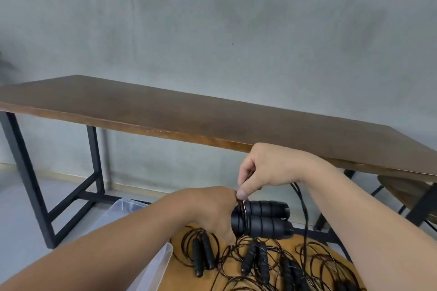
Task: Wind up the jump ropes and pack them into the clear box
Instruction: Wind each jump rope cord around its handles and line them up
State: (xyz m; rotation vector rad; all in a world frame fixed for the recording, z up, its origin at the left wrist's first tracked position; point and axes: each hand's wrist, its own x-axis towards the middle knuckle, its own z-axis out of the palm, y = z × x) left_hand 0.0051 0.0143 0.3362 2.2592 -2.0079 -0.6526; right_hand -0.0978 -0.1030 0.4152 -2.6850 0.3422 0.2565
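- Right now the person's left hand (214, 210) is wrapped around the near ends of two black foam handles (264, 218), which lie side by side, one above the other, and stick out to the right of that fist.
- Just above the handles, the right hand (264, 170) comes down with thumb and fingers pinched on a thin black cord (243, 208), and the pinch sits right at the spot where the handles leave the left fist.
- That cord loops around the two handles close to the left hand; I cannot tell how many turns are on it.
- A further length of the same dark rope (305, 215) hangs down past the right wrist, to the right of the handles, toward the pile below.
- Below both hands, a round wooden table (186, 274) carries a tangle of other jump ropes (257, 260), their black handles lying in pairs among loose coils.
- The held handles are up off that pile, not touching it.
- To the left of the round top, partly behind the left forearm, stands the clear box (123, 208), lower than the hands and apart from the held rope.
- Behind it all runs a long brown table (165, 111) on black legs, against a grey wall (212, 19).
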